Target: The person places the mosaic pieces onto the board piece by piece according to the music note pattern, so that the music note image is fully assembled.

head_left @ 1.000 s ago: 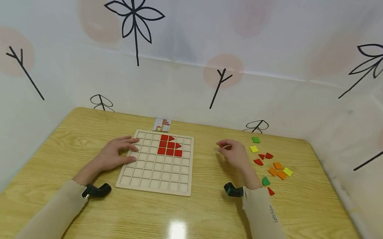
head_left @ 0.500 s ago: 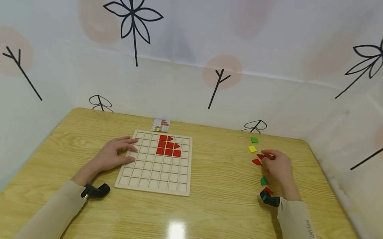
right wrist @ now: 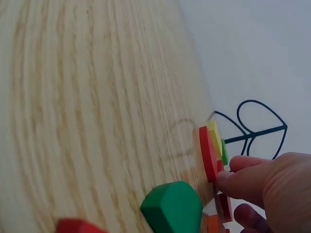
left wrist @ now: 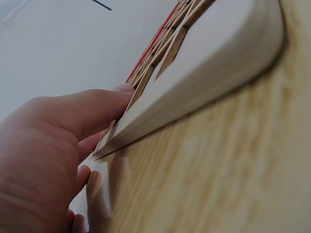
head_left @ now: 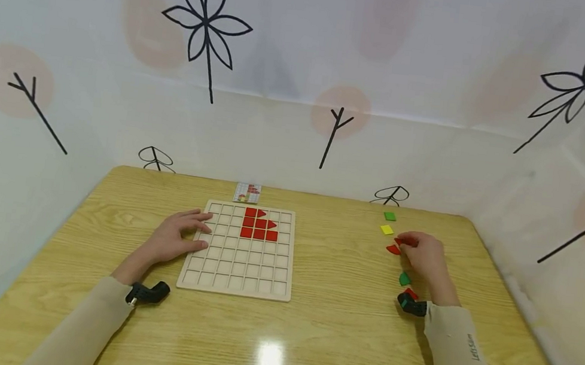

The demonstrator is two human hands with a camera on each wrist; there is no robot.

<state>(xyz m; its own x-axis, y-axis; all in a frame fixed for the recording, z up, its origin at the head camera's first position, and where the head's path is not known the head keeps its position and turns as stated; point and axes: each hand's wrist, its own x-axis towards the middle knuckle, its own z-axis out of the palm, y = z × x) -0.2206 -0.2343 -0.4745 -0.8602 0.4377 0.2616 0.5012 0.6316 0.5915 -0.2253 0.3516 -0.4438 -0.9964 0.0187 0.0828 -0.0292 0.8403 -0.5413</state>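
Observation:
My left hand (head_left: 174, 234) rests on the left edge of a pale wooden grid board (head_left: 239, 267), fingers spread and thumb on its rim. In the left wrist view the thumb (left wrist: 107, 104) touches the board's frame (left wrist: 204, 92). Several red squares (head_left: 247, 233) and two red triangles (head_left: 272, 225) lie in the upper cells. My right hand (head_left: 423, 259) bends its fingers down among loose pieces at the right. Its fingertips are at a red triangle (head_left: 398, 241) and beside a red quarter-round (head_left: 392, 250); whether they pinch a piece is hidden.
A green square (head_left: 390, 216) and a yellow square (head_left: 386, 230) lie beyond the right hand. A green rounded piece (head_left: 403, 279) and a red piece (head_left: 411, 293) are near its wrist. Behind the board lies a pattern card (head_left: 247, 193). Printed cloth (head_left: 276, 132) encloses the table.
My right hand has moved right from beside the board to the loose pieces, then stayed there. It now covers the orange pieces. My left hand keeps its place.

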